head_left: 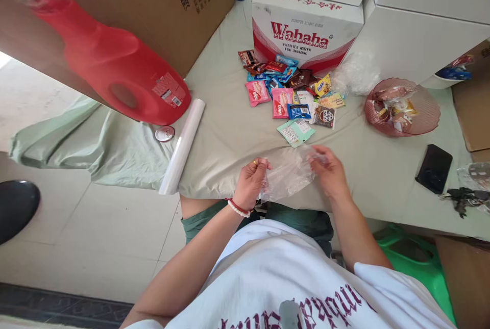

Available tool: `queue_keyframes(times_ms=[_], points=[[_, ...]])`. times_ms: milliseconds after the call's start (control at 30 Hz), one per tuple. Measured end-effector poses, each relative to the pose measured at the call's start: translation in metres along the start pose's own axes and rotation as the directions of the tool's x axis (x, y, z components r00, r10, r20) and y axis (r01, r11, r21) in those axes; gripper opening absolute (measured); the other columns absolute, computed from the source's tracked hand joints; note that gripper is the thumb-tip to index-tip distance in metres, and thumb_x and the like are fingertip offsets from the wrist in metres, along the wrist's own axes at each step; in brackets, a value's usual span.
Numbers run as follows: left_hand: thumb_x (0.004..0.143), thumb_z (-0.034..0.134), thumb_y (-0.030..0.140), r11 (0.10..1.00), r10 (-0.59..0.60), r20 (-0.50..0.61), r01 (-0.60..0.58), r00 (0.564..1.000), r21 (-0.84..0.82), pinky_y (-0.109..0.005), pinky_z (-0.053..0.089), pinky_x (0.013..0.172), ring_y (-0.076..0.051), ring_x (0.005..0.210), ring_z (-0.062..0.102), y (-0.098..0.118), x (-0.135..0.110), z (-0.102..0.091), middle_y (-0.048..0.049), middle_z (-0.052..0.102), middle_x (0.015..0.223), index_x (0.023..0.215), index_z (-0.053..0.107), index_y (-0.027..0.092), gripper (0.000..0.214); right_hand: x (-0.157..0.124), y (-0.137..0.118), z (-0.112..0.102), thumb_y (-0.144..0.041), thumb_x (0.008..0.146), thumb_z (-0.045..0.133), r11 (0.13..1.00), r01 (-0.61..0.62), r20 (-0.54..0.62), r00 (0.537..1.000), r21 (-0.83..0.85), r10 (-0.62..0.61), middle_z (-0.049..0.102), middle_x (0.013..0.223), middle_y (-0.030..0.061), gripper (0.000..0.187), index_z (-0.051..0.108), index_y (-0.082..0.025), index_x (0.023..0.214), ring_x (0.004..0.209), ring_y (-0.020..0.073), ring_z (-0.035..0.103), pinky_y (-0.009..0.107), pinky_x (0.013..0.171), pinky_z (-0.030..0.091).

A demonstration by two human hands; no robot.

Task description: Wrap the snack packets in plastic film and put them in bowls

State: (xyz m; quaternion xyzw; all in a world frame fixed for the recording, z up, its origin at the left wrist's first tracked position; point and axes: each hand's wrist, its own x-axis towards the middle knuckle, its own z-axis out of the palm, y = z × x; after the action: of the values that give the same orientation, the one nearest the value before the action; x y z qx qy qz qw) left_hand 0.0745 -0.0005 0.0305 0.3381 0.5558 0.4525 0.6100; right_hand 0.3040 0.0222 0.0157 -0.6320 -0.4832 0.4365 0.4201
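Note:
A clear plastic bag (pixel 289 173) is stretched between my two hands at the table's front edge. My left hand (pixel 252 178), with a ring and a beaded bracelet, pinches its left side. At its right side, my right hand (pixel 328 170) has closed fingers on the film and is slightly blurred. Just beyond the bag lies a pale green snack packet (pixel 296 132). Behind that is a pile of small wrapped snacks, among them a pink packet (pixel 282 103), a blue packet (pixel 299 111) and a yellow packet (pixel 322 85).
At the back stands a Wahaha water box (pixel 306 33), with crumpled clear plastic (pixel 358 73) beside it. To the right are a pink bowl (pixel 429 109) holding wrapped food, a black phone (pixel 434 169) and keys (pixel 465 199). A plastic roll (pixel 182 145) and red jug (pixel 126 64) are left.

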Motion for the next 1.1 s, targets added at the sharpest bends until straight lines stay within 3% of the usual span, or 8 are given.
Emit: queue_keyframes(times_ms=[167,267,333,433,633,833,933,1100], points=[[0.086,0.063,0.074,0.994,0.104,-0.118,-0.099,0.988,0.044,-0.022,0.038,0.045,-0.009,0.042,0.042,-0.003,0.001,-0.01,0.0088,0.04,0.05,0.082,0.062,0.022,0.053,0.003,-0.011,-0.037,-0.051,0.08,0.078,0.993,0.118,-0.385,0.916,-0.004,-0.11,0.065,0.104,0.0066,0.044,0.065,-0.022,0.111,0.088,0.0181,0.06,0.033,0.077,0.052],[0.095,0.056,0.069,0.967,0.212,-0.051,-0.202,0.976,0.153,-0.024,0.043,0.054,-0.01,0.049,0.048,-0.004,-0.01,0.006,0.0061,0.049,0.054,0.089,0.065,0.021,0.049,-0.017,-0.026,-0.021,-0.064,0.088,0.068,0.99,-0.003,-0.008,1.0,0.14,0.004,0.066,0.091,0.0057,0.045,0.068,-0.022,0.105,0.081,0.0199,0.062,0.032,0.065,0.052],[0.1,0.053,0.063,0.918,0.31,0.051,-0.313,0.949,0.245,-0.025,0.045,0.06,-0.012,0.057,0.053,-0.004,-0.017,0.018,0.0025,0.056,0.062,0.09,0.068,0.021,0.045,-0.027,-0.03,0.001,-0.065,0.081,0.076,0.967,-0.106,0.255,0.966,0.233,0.044,0.071,0.102,0.0071,0.053,0.067,-0.024,0.115,0.093,0.0233,0.066,0.034,0.071,0.057],[0.101,0.056,0.056,0.83,0.446,0.115,-0.458,0.888,0.319,-0.029,0.05,0.076,-0.016,0.079,0.062,-0.004,-0.021,0.024,-0.0047,0.066,0.082,0.085,0.07,0.02,0.041,-0.027,-0.026,0.029,-0.057,0.072,0.086,0.95,-0.152,0.294,0.953,0.273,0.068,0.072,0.098,0.0039,0.053,0.067,-0.025,0.109,0.091,0.0212,0.067,0.034,0.081,0.057],[0.093,0.059,0.064,0.977,0.199,-0.261,-0.171,0.945,0.128,-0.026,0.047,0.062,-0.014,0.065,0.057,-0.009,0.003,-0.013,0.0002,0.061,0.073,0.084,0.062,0.022,0.044,-0.01,-0.016,0.023,-0.058,0.067,0.087,0.901,-0.274,0.231,0.951,0.337,0.203,0.067,0.077,-0.0001,0.045,0.069,-0.022,0.088,0.072,0.0163,0.061,0.03,0.067,0.055],[0.092,0.056,0.058,0.95,0.153,-0.459,-0.002,0.875,0.313,-0.027,0.037,0.05,-0.013,0.048,0.045,-0.013,0.02,-0.059,0.0064,0.046,0.057,0.085,0.056,0.023,0.036,-0.005,-0.004,0.008,-0.057,0.063,0.088,0.894,-0.29,0.191,0.953,0.341,0.236,0.068,0.081,0.0007,0.047,0.069,-0.023,0.09,0.071,0.0166,0.06,0.028,0.058,0.053],[0.088,0.063,0.041,0.719,0.466,-0.408,-0.068,0.785,0.691,-0.033,0.048,0.065,-0.018,0.064,0.057,-0.018,0.015,-0.068,-0.0001,0.06,0.075,0.098,0.061,0.021,0.022,-0.003,0.002,0.008,-0.057,0.067,0.086,0.912,-0.277,0.192,0.955,0.301,0.227,0.07,0.084,0.0019,0.045,0.068,-0.023,0.09,0.07,0.0162,0.061,0.029,0.061,0.054],[0.089,0.057,0.009,-0.002,0.748,0.319,-0.479,0.582,0.878,-0.046,0.044,0.101,-0.027,0.115,0.062,-0.018,0.004,-0.059,-0.0094,0.068,0.104,0.103,0.07,0.025,0.025,0.0,0.006,0.011,-0.055,0.071,0.084,0.924,-0.266,0.238,0.95,0.274,0.203,0.068,0.078,0.0008,0.04,0.069,-0.022,0.089,0.071,0.0166,0.063,0.033,0.071,0.056]])
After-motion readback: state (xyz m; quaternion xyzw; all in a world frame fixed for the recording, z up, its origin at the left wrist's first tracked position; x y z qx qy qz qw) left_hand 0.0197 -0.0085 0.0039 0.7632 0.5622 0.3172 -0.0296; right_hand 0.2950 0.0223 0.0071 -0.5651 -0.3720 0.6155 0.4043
